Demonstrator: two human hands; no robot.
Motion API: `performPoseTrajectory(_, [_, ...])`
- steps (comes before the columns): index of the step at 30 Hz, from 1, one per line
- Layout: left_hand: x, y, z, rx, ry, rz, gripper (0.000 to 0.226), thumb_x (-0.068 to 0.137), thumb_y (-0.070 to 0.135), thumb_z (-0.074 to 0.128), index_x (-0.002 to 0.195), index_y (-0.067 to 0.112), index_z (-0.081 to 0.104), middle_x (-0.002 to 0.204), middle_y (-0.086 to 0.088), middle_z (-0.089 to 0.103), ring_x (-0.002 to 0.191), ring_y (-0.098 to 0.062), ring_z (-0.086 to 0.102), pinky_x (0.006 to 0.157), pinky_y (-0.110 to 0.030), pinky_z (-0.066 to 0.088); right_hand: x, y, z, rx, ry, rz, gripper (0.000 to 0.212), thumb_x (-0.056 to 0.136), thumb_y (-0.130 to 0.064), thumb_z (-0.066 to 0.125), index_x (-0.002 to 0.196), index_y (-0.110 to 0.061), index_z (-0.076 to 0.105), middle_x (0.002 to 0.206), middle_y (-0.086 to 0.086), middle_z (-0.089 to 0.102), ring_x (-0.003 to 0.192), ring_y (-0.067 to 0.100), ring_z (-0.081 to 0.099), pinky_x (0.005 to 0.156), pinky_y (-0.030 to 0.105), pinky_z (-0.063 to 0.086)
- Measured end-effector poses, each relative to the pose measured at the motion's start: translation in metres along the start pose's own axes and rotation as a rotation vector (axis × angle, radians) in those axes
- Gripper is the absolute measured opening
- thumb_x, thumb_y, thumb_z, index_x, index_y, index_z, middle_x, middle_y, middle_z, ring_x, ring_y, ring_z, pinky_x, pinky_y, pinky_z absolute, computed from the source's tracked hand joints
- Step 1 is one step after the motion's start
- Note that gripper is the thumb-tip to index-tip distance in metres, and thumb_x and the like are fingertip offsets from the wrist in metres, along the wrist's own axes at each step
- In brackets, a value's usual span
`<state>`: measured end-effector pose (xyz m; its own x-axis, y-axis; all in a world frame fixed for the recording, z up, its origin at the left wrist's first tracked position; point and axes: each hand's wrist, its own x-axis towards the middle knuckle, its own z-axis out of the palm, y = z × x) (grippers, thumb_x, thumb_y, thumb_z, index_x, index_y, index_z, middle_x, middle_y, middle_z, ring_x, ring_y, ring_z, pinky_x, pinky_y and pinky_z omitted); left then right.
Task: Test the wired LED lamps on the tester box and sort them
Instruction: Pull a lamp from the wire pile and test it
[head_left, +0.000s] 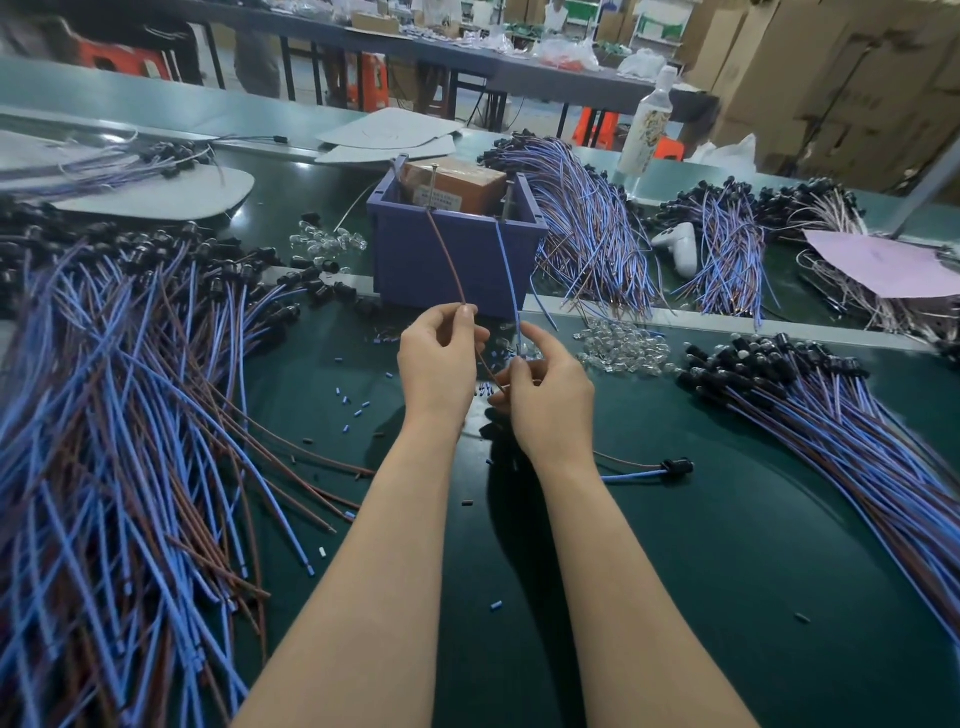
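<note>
left hand (439, 364) pinches the brown wire (447, 260) and right hand (548, 400) pinches the blue wire (511, 280) above the green table (727, 519), both wire ends reaching up to the purple tester box (405, 270) just behind.

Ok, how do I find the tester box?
On the green table, look past the left hand and right hand. The box stands there among wire piles. Only it is purple, with an orange block inside and a brown wire and blue wire reaching it.

Long tables (519, 71), cardboard boxes (857, 78) (orange stools (374, 83))
</note>
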<state>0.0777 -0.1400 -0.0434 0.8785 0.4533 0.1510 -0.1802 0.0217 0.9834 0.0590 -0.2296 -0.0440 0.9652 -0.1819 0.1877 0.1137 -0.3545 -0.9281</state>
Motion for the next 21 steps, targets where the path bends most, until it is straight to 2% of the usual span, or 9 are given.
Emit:
performPoseTrajectory(2, [0.0002, -0.0002, 0.0001, -0.001, -0.01, 0.001, 0.016, 0.097, 0.016, 0.05, 0.095, 0.012, 0.065, 0.07, 0.004, 0.063, 0.067, -0.006, 0.058, 0.077, -0.026, 0.05, -0.0009, -0.0011, 0.0002, -0.018, -0.011, -0.003, 0.04, 0.094, -0.005, 0.045, 0.13, -0.02, 0.054, 0.098, 0.011, 0.069, 0.055, 0.007, 0.065, 0.069, 0.031, 0.058])
performPoseTrajectory(5, [0.0009, -0.0007, 0.0009, 0.0, -0.019, -0.002, 0.016, 0.097, 0.016, 0.05, 0.095, 0.012, 0.065, 0.07, 0.004, 0.063, 0.067, -0.006, 0.058, 0.077, -0.026, 0.05, -0.0008, -0.0013, 0.001, -0.037, -0.006, -0.007, 0.039, 0.095, -0.006, 0.045, 0.129, -0.02, 0.054, 0.098, 0.011, 0.069, 0.061, 0.012, 0.067, 0.071, 0.031, 0.057])
performPoseTrajectory(8, [0.0011, -0.0017, 0.0014, -0.007, -0.022, -0.002, 0.016, 0.097, 0.016, 0.05, 0.094, 0.014, 0.065, 0.07, 0.005, 0.063, 0.067, -0.006, 0.058, 0.077, -0.026, 0.051, 0.0008, -0.0001, 0.0012, -0.024, 0.032, -0.006, 0.038, 0.093, -0.005, 0.046, 0.127, -0.019, 0.055, 0.089, 0.011, 0.07, 0.071, 0.022, 0.069, 0.079, 0.04, 0.055])
performPoseTrajectory(10, [0.0011, -0.0021, 0.0017, -0.005, -0.025, 0.005, 0.016, 0.097, 0.016, 0.05, 0.092, 0.015, 0.065, 0.069, 0.006, 0.063, 0.066, -0.005, 0.058, 0.077, -0.027, 0.05, 0.0007, 0.0002, 0.0011, 0.015, 0.051, 0.0, 0.038, 0.094, -0.005, 0.046, 0.127, -0.02, 0.055, 0.083, 0.012, 0.068, 0.069, 0.023, 0.069, 0.078, 0.043, 0.055])
performPoseTrajectory(14, [0.0018, -0.0024, 0.0022, -0.012, -0.019, 0.006, 0.016, 0.096, 0.015, 0.05, 0.091, 0.015, 0.065, 0.067, 0.006, 0.063, 0.062, -0.002, 0.057, 0.076, -0.026, 0.051, 0.0007, 0.0008, 0.001, 0.068, 0.056, 0.009, 0.038, 0.095, -0.005, 0.045, 0.128, -0.021, 0.054, 0.083, 0.012, 0.067, 0.059, 0.015, 0.067, 0.07, 0.037, 0.058])
performPoseTrajectory(18, [0.0021, -0.0023, 0.0018, -0.006, -0.023, 0.007, 0.015, 0.096, 0.015, 0.05, 0.092, 0.015, 0.065, 0.068, 0.006, 0.063, 0.065, -0.005, 0.057, 0.079, -0.03, 0.051, 0.0007, 0.0006, 0.0006, 0.054, 0.036, 0.005, 0.038, 0.095, -0.004, 0.045, 0.128, -0.02, 0.055, 0.084, 0.013, 0.068, 0.053, 0.007, 0.064, 0.056, 0.019, 0.053])
performPoseTrajectory(21, [0.0022, -0.0018, 0.0018, -0.003, -0.025, 0.002, 0.016, 0.096, 0.015, 0.05, 0.093, 0.014, 0.065, 0.068, 0.006, 0.063, 0.066, -0.005, 0.057, 0.081, -0.032, 0.051, 0.001, -0.0006, 0.0003, 0.045, 0.022, 0.008, 0.038, 0.095, -0.004, 0.045, 0.127, -0.02, 0.055, 0.085, 0.013, 0.068, 0.054, 0.01, 0.064, 0.057, 0.02, 0.053])
